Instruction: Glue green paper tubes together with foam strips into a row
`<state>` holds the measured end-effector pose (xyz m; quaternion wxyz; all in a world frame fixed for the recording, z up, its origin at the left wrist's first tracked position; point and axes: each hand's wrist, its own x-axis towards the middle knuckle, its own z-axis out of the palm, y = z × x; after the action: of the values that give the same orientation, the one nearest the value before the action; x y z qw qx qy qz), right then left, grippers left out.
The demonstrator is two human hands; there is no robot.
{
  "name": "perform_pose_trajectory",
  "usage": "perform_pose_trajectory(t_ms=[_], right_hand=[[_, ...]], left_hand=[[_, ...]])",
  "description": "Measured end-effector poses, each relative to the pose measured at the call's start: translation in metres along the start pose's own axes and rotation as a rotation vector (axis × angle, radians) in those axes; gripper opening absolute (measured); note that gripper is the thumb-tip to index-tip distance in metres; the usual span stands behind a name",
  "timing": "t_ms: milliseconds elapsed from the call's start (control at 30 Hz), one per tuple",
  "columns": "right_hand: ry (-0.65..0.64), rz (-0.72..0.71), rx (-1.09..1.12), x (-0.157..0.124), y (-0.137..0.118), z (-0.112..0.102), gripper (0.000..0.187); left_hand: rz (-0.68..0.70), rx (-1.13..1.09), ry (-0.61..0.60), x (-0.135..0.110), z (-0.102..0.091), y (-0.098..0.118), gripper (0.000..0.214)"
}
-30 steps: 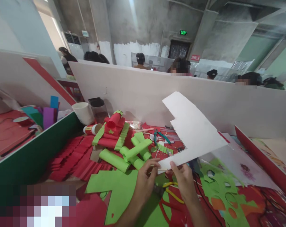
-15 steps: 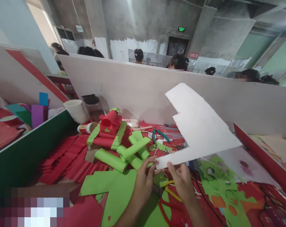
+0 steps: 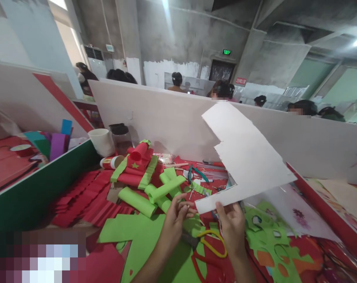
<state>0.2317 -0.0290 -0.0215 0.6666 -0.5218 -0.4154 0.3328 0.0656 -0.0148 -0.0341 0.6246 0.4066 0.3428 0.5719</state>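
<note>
A large white sheet of card (image 3: pixel 246 157), cut in a stepped, angular outline, is raised above the worktop. My right hand (image 3: pixel 233 224) pinches its narrow lower strip, thumb on the near face and fingers behind. Just left of the strip's end is my left hand (image 3: pixel 177 220), its fingers loosely curled and apart; whether a fingertip touches the card I cannot tell. Between and below my hands lie yellow-handled scissors (image 3: pixel 215 245) and a red-handled tool (image 3: pixel 197 267). Under my left forearm spreads a green paper sheet (image 3: pixel 146 239).
Green paper rolls (image 3: pixel 138 201) and a red paper model (image 3: pixel 137 167) with a star lie behind my left hand. Pleated red paper (image 3: pixel 84 196), teal-handled pliers (image 3: pixel 197 175) and cut green scraps (image 3: pixel 269 239) surround the work. A white partition (image 3: pixel 166 118) stands behind; people sit beyond it.
My left hand has drawn slightly left, off the card's strip. My right hand has shifted a little right and down, still holding the card. The view has tilted slightly.
</note>
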Motion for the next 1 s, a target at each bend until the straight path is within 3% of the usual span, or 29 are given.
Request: perform_pose_trajectory(t_ms=[67, 167, 367, 500, 633, 733, 833, 1000], right_hand=[[0.034, -0.019, 0.043, 0.003, 0.002, -0.001, 0.065], [0.062, -0.009, 0.087, 0.007, 0.005, -0.002, 0.068], [0.061, 0.043, 0.216, 0.009, 0.009, -0.003, 0.059], [0.067, 0.056, 0.14, 0.008, 0.007, -0.005, 0.046], [0.096, -0.008, -0.011, 0.006, 0.008, -0.007, 0.04], [0.099, -0.059, -0.062, 0.004, 0.008, -0.007, 0.039], [0.077, -0.102, -0.105, 0.002, 0.006, -0.008, 0.035], [0.089, -0.193, -0.223, -0.002, -0.012, -0.003, 0.032]], left_hand=[[0.019, 0.037, 0.006, 0.002, 0.0, 0.004, 0.038], [0.064, 0.054, -0.014, 0.01, 0.002, 0.011, 0.035], [0.171, 0.138, -0.073, 0.045, 0.011, 0.03, 0.016], [0.164, 0.265, -0.156, 0.067, 0.023, 0.05, 0.022], [0.18, 0.232, -0.258, 0.077, 0.029, 0.064, 0.021], [0.186, 0.336, -0.331, 0.081, 0.021, 0.068, 0.015], [0.22, 0.598, -0.393, 0.078, 0.013, 0.073, 0.021], [0.28, 0.835, -0.42, 0.055, 0.019, 0.092, 0.025]])
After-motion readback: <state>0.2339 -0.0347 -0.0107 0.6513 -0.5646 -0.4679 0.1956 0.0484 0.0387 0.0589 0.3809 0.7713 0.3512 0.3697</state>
